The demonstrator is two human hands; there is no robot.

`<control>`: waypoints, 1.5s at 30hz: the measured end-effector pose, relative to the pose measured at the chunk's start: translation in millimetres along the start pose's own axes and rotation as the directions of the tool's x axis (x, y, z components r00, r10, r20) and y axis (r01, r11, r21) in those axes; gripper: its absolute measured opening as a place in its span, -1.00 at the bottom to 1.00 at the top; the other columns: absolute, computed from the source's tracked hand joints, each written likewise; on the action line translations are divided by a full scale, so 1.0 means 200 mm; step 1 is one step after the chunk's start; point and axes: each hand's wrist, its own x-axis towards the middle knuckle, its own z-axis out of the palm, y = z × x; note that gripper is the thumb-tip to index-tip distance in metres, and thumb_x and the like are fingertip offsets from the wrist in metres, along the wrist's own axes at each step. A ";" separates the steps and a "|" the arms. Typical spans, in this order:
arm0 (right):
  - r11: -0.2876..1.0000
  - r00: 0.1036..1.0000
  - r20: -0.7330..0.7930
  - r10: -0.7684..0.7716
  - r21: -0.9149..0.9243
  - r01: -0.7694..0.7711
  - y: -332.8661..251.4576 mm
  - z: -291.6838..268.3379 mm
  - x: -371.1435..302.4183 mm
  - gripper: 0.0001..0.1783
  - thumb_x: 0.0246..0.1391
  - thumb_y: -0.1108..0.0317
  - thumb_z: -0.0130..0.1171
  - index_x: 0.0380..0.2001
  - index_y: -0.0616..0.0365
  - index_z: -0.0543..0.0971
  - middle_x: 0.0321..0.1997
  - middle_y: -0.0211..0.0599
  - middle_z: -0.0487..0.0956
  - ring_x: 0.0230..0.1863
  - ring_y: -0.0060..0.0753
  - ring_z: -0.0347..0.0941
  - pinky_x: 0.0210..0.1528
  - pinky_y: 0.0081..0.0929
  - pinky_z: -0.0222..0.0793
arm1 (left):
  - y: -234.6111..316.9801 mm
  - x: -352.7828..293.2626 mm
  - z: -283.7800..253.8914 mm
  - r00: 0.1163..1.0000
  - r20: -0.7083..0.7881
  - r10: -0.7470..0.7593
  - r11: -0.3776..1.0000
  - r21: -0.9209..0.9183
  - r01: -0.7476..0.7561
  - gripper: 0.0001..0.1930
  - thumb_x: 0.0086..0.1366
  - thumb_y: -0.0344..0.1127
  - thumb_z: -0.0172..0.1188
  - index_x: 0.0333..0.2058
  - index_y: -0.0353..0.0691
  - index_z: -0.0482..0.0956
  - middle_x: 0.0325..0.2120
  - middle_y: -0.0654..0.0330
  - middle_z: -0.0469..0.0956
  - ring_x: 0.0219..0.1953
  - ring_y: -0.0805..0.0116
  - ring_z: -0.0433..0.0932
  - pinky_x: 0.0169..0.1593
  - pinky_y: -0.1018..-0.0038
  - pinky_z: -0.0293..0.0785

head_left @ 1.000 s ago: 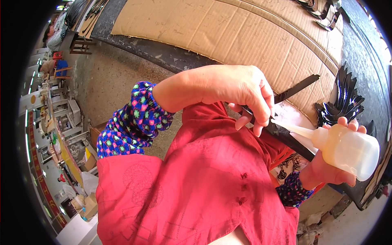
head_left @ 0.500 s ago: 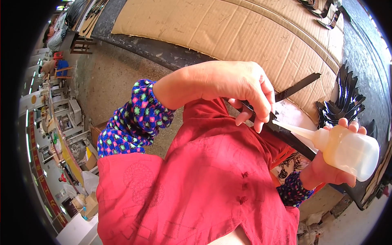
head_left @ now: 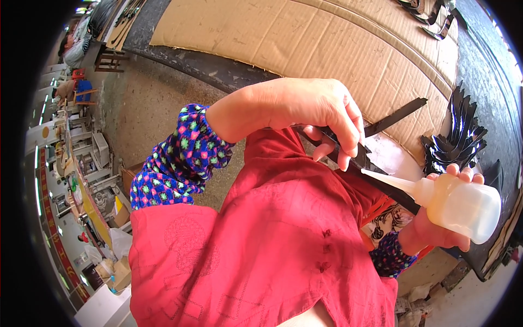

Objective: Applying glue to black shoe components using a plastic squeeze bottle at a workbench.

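My right hand (head_left: 427,226) is wrapped round a translucent squeeze bottle (head_left: 466,207) with pale yellowish liquid in it. The bottle lies tilted on its side, its long thin nozzle pointing left. The nozzle tip is at a dark strip (head_left: 395,192) that runs slantwise over my lap; whether it touches cannot be made out. Thumb and fingers of my left hand (head_left: 332,120) are closed on this dark strip, just above the nozzle tip, and cover part of it. Beyond my left hand, another flat black strip (head_left: 400,115) with a jagged end reaches over the cardboard.
A dark table carries a large cardboard sheet (head_left: 234,35). Glossy black jagged pieces (head_left: 455,133) are heaped at its right, with curved black pieces (head_left: 438,24) farther back. A red apron (head_left: 272,234) covers my lap. Wooden stools and other people are far left.
The bottle has shifted slightly left, and its nozzle tip has moved a little down along the dark strip. My left hand has moved slightly, still closed on the strip.
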 end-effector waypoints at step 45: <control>1.000 0.997 -0.071 -0.017 0.012 0.018 0.03 0.02 -0.01 0.09 -0.58 -0.06 0.42 0.02 0.19 0.10 -0.03 -0.17 0.19 0.08 0.02 0.09 -0.07 -0.05 0.26 | -0.01 0.02 0.04 0.998 0.043 -0.038 0.998 0.043 0.036 -0.88 -0.17 -0.39 0.13 -0.61 -0.31 0.51 -0.64 0.21 0.54 -0.73 0.56 0.45 -0.73 0.74 0.07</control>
